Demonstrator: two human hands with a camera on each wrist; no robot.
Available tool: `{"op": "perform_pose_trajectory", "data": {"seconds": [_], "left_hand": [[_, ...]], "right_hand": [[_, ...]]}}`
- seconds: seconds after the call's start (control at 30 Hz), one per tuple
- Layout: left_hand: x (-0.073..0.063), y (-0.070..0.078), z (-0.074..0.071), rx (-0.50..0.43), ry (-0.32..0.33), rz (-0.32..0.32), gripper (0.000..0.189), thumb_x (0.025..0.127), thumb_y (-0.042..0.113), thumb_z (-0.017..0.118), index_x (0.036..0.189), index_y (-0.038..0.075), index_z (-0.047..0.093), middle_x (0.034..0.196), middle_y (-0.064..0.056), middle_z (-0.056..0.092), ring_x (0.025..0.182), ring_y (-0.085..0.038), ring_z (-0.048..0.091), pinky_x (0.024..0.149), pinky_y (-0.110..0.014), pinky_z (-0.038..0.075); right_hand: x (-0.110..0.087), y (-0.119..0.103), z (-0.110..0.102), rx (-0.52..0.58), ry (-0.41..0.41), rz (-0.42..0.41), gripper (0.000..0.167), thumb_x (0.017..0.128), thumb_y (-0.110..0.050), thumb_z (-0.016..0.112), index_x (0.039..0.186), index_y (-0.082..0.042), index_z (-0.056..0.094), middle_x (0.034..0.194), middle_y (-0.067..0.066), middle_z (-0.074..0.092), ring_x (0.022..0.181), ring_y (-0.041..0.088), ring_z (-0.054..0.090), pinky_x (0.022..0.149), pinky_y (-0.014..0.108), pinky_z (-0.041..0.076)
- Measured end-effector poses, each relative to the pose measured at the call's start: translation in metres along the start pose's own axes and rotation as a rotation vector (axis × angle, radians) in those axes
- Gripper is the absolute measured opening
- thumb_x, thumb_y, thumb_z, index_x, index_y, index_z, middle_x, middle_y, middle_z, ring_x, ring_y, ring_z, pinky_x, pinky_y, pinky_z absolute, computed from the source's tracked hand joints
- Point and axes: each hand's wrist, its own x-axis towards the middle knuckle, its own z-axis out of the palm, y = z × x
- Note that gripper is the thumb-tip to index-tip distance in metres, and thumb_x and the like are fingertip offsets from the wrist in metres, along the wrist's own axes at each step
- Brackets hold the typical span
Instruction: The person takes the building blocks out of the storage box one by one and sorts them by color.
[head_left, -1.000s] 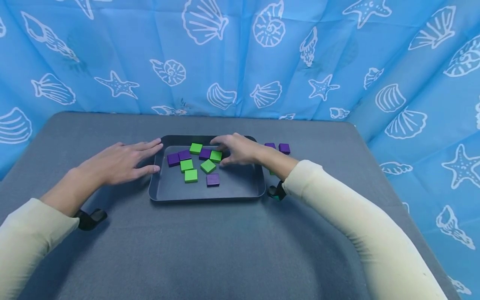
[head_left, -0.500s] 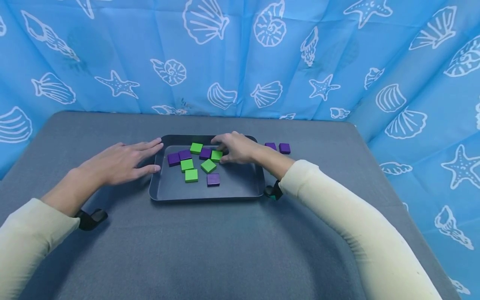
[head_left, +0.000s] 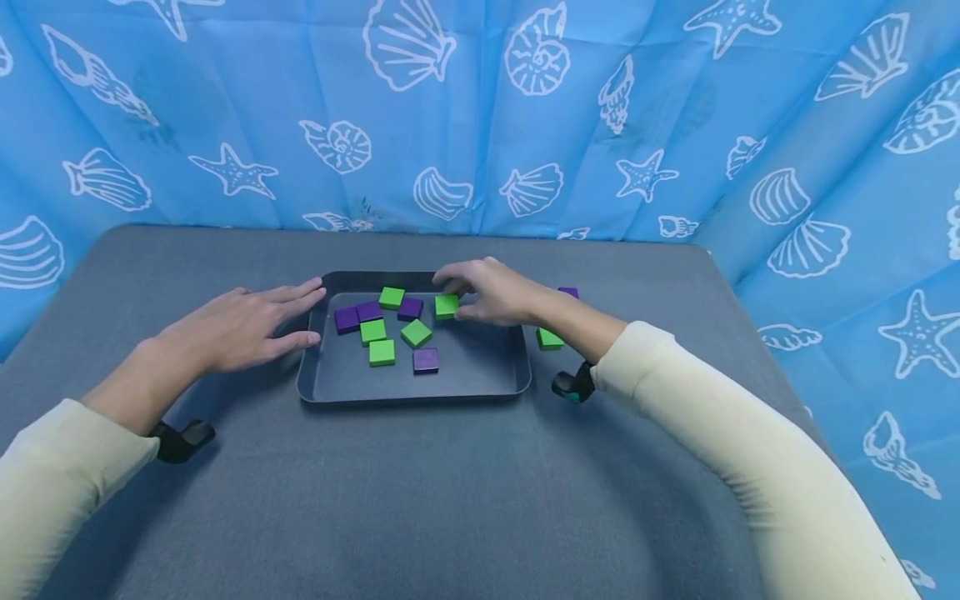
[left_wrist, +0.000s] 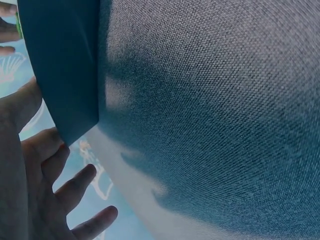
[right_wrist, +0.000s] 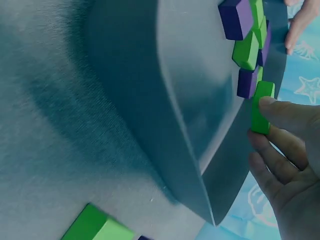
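Observation:
My right hand (head_left: 498, 292) pinches a green block (right_wrist: 263, 107) between thumb and fingers, over the back right part of a dark tray (head_left: 420, 398). In the right wrist view the block stands on edge in the grip, beside the other blocks. Several green and purple blocks lie in the tray, among them a purple block (head_left: 425, 361) near the front and a green block (head_left: 416, 333) at the middle. My left hand (head_left: 240, 325) is at the tray's left wall, fingers extended. The left wrist view shows its fingertips right at the wall (left_wrist: 62, 65).
Outside the tray on the right lie a green block (head_left: 550, 339) and a purple block (head_left: 568, 292), partly behind the right forearm. A grey cloth-covered table (head_left: 450, 500) carries everything. A blue shell-print curtain (head_left: 480, 108) hangs behind it and along the right.
My right hand has lifted the green block and drawn it to the right, away from the purple block beside it. The left hand has stayed in place.

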Motion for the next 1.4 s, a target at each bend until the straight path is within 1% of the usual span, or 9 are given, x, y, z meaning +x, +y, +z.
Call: {"op": "perform_pose_trajectory", "data": {"seconds": [0.2, 0.33, 0.5, 0.73, 0.8, 0.93, 1.13, 1.4], "left_hand": [[-0.001, 0.001, 0.000, -0.019, 0.005, -0.001, 0.079, 0.100, 0.059, 0.044, 0.158, 0.008, 0.026, 0.162, -0.019, 0.024, 0.137, -0.046, 0.040, 0.107, -0.068, 0.031], [-0.002, 0.001, 0.000, -0.022, 0.015, -0.003, 0.078, 0.100, 0.059, 0.044, 0.157, 0.008, 0.028, 0.161, -0.019, 0.025, 0.136, -0.047, 0.041, 0.107, -0.068, 0.031], [-0.004, 0.001, 0.001, -0.035, 0.031, -0.012, 0.077, 0.100, 0.058, 0.045, 0.157, 0.008, 0.029, 0.162, -0.018, 0.026, 0.135, -0.046, 0.042, 0.106, -0.068, 0.032], [-0.004, 0.001, 0.001, -0.042, 0.043, -0.008, 0.075, 0.101, 0.056, 0.045, 0.157, 0.009, 0.029, 0.162, -0.017, 0.026, 0.136, -0.046, 0.042, 0.106, -0.069, 0.031], [-0.004, 0.001, 0.001, -0.038, 0.040, -0.006, 0.075, 0.101, 0.056, 0.045, 0.157, 0.008, 0.029, 0.161, -0.018, 0.026, 0.136, -0.046, 0.042, 0.106, -0.070, 0.031], [-0.004, 0.001, 0.000, -0.035, 0.036, -0.005, 0.075, 0.101, 0.057, 0.044, 0.157, 0.008, 0.029, 0.161, -0.018, 0.026, 0.136, -0.046, 0.042, 0.106, -0.071, 0.030], [-0.004, 0.000, 0.001, -0.022, 0.032, -0.002, 0.076, 0.101, 0.057, 0.044, 0.157, 0.008, 0.028, 0.162, -0.018, 0.025, 0.136, -0.046, 0.042, 0.105, -0.073, 0.028], [-0.003, 0.000, 0.002, -0.015, 0.020, 0.000, 0.077, 0.101, 0.058, 0.043, 0.158, 0.008, 0.026, 0.162, -0.019, 0.024, 0.136, -0.046, 0.041, 0.105, -0.073, 0.028]], "right_hand": [[-0.022, 0.007, -0.006, 0.026, 0.039, -0.028, 0.053, 0.091, -0.007, 0.072, 0.140, -0.004, 0.053, 0.131, 0.012, 0.065, 0.122, 0.023, 0.060, 0.104, 0.042, 0.047], [-0.038, 0.013, -0.011, 0.026, 0.067, -0.027, 0.052, 0.091, -0.008, 0.072, 0.140, -0.005, 0.054, 0.128, 0.012, 0.066, 0.121, 0.024, 0.061, 0.101, 0.045, 0.048], [-0.059, 0.027, -0.018, 0.035, 0.129, -0.037, 0.051, 0.090, -0.005, 0.072, 0.139, -0.006, 0.056, 0.124, 0.013, 0.067, 0.114, 0.025, 0.063, 0.092, 0.046, 0.053], [-0.087, 0.049, -0.024, 0.051, 0.198, -0.044, 0.047, 0.091, -0.001, 0.069, 0.136, -0.002, 0.057, 0.124, 0.013, 0.067, 0.109, 0.025, 0.064, 0.092, 0.045, 0.054], [-0.093, 0.054, -0.025, 0.062, 0.201, -0.034, 0.046, 0.092, 0.001, 0.068, 0.136, -0.001, 0.056, 0.125, 0.014, 0.066, 0.109, 0.026, 0.064, 0.091, 0.045, 0.054], [-0.107, 0.063, -0.025, 0.085, 0.184, 0.004, 0.048, 0.090, 0.004, 0.067, 0.137, 0.000, 0.055, 0.128, 0.017, 0.064, 0.114, 0.029, 0.063, 0.094, 0.047, 0.053], [-0.126, 0.081, -0.019, 0.081, 0.192, -0.004, 0.050, 0.088, 0.008, 0.067, 0.136, 0.005, 0.054, 0.128, 0.023, 0.062, 0.116, 0.035, 0.061, 0.095, 0.050, 0.052], [-0.139, 0.098, -0.009, 0.081, 0.202, 0.040, 0.053, 0.087, 0.009, 0.068, 0.137, 0.003, 0.054, 0.128, 0.023, 0.063, 0.116, 0.035, 0.061, 0.095, 0.050, 0.052]]}}
